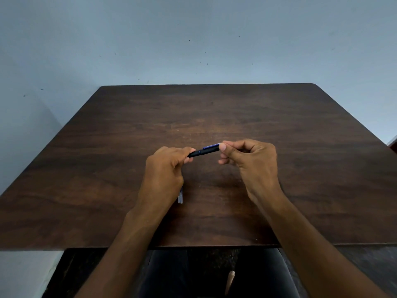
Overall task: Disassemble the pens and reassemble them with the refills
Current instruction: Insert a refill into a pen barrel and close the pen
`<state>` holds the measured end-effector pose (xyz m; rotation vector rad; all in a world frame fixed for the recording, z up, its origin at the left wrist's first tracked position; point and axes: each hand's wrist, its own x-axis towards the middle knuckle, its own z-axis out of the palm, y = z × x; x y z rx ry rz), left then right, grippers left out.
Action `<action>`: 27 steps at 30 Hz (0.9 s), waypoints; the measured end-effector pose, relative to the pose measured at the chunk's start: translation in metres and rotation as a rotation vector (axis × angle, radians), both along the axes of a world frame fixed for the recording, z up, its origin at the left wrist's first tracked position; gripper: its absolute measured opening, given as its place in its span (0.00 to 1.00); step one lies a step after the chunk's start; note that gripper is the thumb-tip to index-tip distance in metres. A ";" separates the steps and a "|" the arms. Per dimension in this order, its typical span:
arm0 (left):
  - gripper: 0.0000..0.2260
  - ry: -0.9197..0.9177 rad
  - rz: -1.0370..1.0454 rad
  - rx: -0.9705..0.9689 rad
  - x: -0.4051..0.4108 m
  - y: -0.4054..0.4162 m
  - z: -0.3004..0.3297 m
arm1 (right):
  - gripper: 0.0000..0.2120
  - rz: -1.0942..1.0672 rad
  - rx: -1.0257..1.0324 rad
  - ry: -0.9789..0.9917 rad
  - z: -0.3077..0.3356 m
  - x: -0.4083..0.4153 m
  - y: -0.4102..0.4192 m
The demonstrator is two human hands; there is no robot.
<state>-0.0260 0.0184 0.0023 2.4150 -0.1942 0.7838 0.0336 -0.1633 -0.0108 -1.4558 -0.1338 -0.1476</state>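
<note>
A dark brown wooden table with rounded far corners (279, 117) stood against a pale blue-grey wall (193, 39), and a person seated at its near edge worked above the middle of the top. The person's left hand (165, 168) and right hand (251, 160) held a slim black plastic pen with a blue clip (204, 150) between them, raised just above the wood and tilted up toward the right. The left fingers were curled round the pen's lower end, while the right thumb and fingers pinched the clip end. A joint in the barrel showed between the two hands.

The pen looked light, stiff and smooth, likely to slip under a loose pinch, so a firm hold on either side of that joint seemed the way to twist or pull it apart. Any spring or refill inside would be small and easily lost.

Beside the left wrist, a pair of thin pale tubes (180, 196) lay on the table, mostly covered by the hand; they could be refills, though too little showed to say. Both ends of the pen were hidden within the fingers, and the print on the clip was too small to read.
</note>
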 end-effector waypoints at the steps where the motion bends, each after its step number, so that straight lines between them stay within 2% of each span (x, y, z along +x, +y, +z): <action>1: 0.17 -0.019 -0.001 -0.001 0.000 0.001 0.000 | 0.04 -0.003 -0.016 -0.002 0.000 0.000 0.000; 10: 0.15 -0.141 0.043 -0.034 -0.006 0.000 -0.006 | 0.03 0.046 -0.008 -0.014 0.012 -0.007 0.003; 16: 0.12 -0.024 0.152 -0.192 -0.013 -0.005 -0.005 | 0.06 0.054 0.052 0.071 0.016 -0.007 0.007; 22: 0.12 0.083 0.184 -0.360 -0.014 -0.018 -0.004 | 0.18 0.031 0.379 0.249 0.009 -0.020 0.025; 24: 0.12 0.088 0.178 -0.406 -0.015 -0.025 -0.005 | 0.20 0.023 0.390 0.276 0.008 -0.024 0.031; 27: 0.12 0.066 0.152 -0.425 -0.017 -0.037 -0.005 | 0.13 0.010 0.275 0.246 0.007 -0.028 0.032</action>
